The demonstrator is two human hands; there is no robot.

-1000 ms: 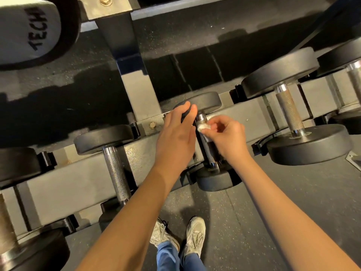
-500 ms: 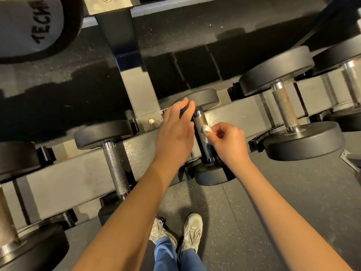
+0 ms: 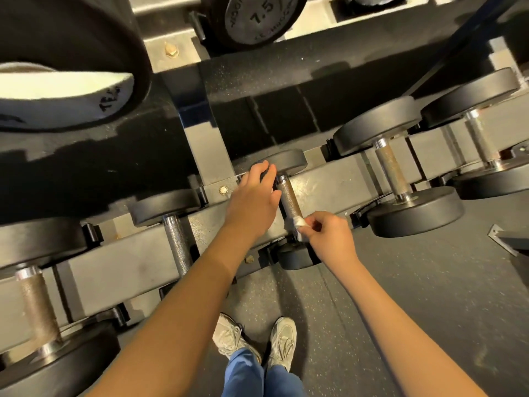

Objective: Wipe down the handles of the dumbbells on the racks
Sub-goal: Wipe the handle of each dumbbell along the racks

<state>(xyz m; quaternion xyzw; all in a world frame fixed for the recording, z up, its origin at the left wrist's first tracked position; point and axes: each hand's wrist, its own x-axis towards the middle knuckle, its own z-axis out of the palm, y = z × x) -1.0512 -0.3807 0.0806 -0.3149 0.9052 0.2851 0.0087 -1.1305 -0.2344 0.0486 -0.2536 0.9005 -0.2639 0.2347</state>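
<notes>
Dark speckled rubber floor (image 3: 400, 296) runs under a two-tier grey steel rack (image 3: 114, 262), seen from above. An upright post (image 3: 206, 133) rises from the lower rail, and a brass-coloured bolt (image 3: 223, 190) sits at its foot. The lower tier holds a row of black round-headed dumbbells, each lying across the rail with one head behind it and one in front, seated in black cradles (image 3: 91, 232).

The small dumbbell (image 3: 286, 160) lies in its slot just right of the post. Its knurled handle (image 3: 289, 196) is bare along most of its length, and its near head hangs over the front edge of the rail.

The left hand (image 3: 254, 202) lies flat with straight fingers. Its fingertips rest on the far head of that dumbbell, and it holds nothing.

The right hand (image 3: 329, 236) pinches a white wipe (image 3: 299, 224) between thumb and curled fingers, pressed round the near end of the handle just above the front head.

To the left a slightly larger dumbbell (image 3: 179, 245) sits in the next slot, and beyond it a heavier one (image 3: 37, 305). To the right are two bigger dumbbells (image 3: 392, 170) (image 3: 481, 138), well apart from the hands.

On the upper tier rests a dumbbell head marked 7.5 (image 3: 257, 18), beside a much larger black head (image 3: 71, 67) at upper left.

Below, two pale trainers (image 3: 229, 339) and blue trouser legs (image 3: 257, 376) stand on the floor
</notes>
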